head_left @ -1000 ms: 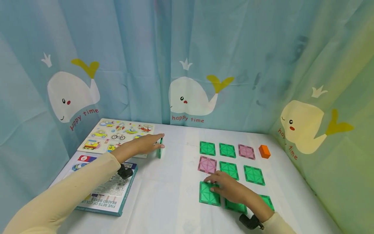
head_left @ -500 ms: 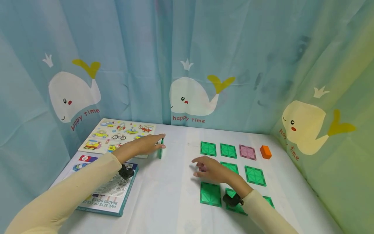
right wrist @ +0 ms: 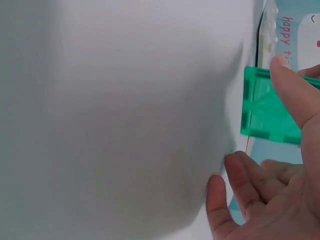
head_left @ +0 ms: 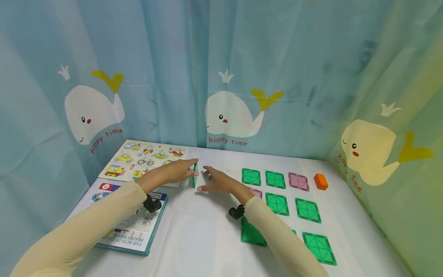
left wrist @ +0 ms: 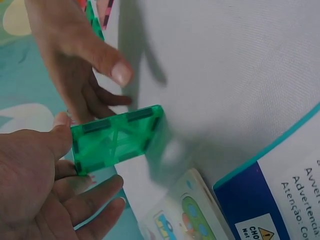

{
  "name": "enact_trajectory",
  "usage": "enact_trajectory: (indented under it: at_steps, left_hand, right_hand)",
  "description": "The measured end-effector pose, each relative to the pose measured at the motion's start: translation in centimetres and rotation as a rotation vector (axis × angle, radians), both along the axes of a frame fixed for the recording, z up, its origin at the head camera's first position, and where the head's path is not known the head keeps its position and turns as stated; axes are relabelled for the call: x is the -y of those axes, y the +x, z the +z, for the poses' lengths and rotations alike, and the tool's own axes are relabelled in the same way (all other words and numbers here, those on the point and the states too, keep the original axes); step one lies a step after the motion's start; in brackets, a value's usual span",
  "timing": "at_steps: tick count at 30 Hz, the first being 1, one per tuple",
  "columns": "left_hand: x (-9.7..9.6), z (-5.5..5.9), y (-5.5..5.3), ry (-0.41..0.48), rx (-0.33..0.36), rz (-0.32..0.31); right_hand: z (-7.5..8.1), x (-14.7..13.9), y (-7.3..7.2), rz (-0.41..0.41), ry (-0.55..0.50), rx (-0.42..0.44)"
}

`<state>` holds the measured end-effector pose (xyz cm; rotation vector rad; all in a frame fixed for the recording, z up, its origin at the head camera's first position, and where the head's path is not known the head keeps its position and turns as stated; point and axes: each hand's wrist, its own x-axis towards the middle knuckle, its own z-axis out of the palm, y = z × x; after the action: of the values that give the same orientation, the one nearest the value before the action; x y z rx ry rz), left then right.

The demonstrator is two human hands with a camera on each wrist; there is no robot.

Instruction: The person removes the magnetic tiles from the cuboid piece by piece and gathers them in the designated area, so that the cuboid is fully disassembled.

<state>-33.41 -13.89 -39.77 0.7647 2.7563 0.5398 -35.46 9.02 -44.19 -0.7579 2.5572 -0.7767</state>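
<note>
My left hand [head_left: 175, 171] pinches a green see-through magnetic tile [left wrist: 117, 140] by one edge between thumb and fingers. The tile stands on edge, nearly edge-on in the head view, just off the right side of the picture puzzle board. Facing it from the right is my right hand [head_left: 220, 181], thumb and fingers spread, holding nothing. In the right wrist view its thumb overlaps the tile [right wrist: 267, 110]; whether they touch I cannot tell. Green tiles [head_left: 308, 210] and pink tiles [head_left: 298, 181] lie flat in rows on the right; my right forearm covers part of them.
The picture puzzle board [head_left: 117, 157] lies at the back left, and a beaded-toy box [head_left: 142, 234] lies in front of it under my left forearm. An orange block [head_left: 321, 181] stands beyond the tile rows. A whale-print curtain [head_left: 173, 77] surrounds the white table [head_left: 194, 238].
My right hand has left the near green tile, passing over the pink one and leftward to the tile in my left hand. My left hand holds the same tile in the same place.
</note>
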Motion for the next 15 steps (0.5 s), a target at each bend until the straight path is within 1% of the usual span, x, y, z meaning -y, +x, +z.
enact_trajectory:
  at_steps: [4,6,12,15]
  left_hand:
    - [0.2,0.0,0.0,0.002,0.012,0.007]
    - [0.4,0.1,0.1,0.010,0.023,0.013]
    - [0.6,0.3,0.2,-0.003,0.029,0.010]
    - [0.9,0.1,0.1,-0.014,0.029,0.012]
  right_hand:
    - [0.1,1.5,-0.6,0.011,0.003,0.031]
    - [0.0,2.1,-0.8,0.016,-0.012,0.035]
    - [-0.5,2.8,-1.0,0.004,-0.069,-0.018]
    - [-0.5,2.8,-1.1,0.011,-0.064,-0.054]
